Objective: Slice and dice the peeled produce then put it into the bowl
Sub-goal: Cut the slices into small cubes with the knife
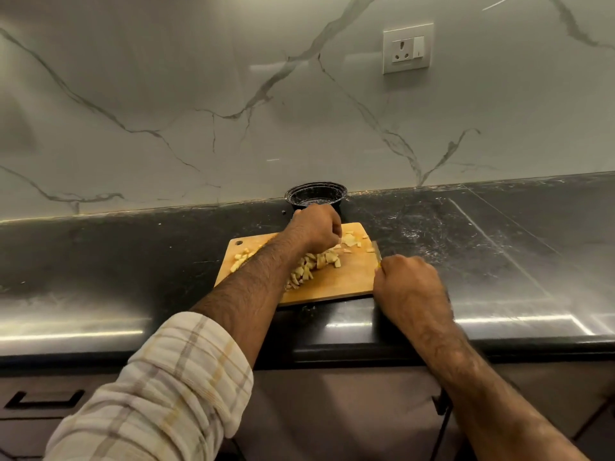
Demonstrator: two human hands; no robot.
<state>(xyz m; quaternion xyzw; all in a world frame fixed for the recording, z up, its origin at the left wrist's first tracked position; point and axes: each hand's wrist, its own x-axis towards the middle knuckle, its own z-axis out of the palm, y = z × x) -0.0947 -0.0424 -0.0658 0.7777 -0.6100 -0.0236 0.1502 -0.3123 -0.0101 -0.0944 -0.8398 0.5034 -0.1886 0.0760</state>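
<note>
The diced produce (312, 262) lies in a loose pale-yellow heap across the middle of the wooden cutting board (339, 282), with a smaller scatter of pieces (240, 259) near the board's left end by its hanging hole and a few more (352, 241) toward the far right corner. The left hand (316, 231) sits directly over the far edge of the main heap, knuckles up, its fingers curled downward into the pieces there; whether it actually pinches any of them cannot be told, since the fingertips are hidden under the hand. The left forearm reaches diagonally across the board from the near left, covering part of the heap, and its checked sleeve (173, 387) is rolled back above the wrist.

The right hand (411, 284) rests at the board's right edge, near the front corner, closed in a fist around the handle of a knife (377, 252) (only a sliver of yellow handle shows at the thumb). The blade points away from the person, along the board's right side, just beside the nearest stray pieces and apart from the main heap. The right forearm comes in from the lower right, bare.

The black bowl (316, 196) stands just behind the board against the marble backsplash (166, 94), right beyond the left hand's knuckles; its inside looks dark, and no pieces can be made out in it. Everything sits on a dark, scratched countertop (499, 244), and a wall socket (407, 48) is mounted up to the right.
</note>
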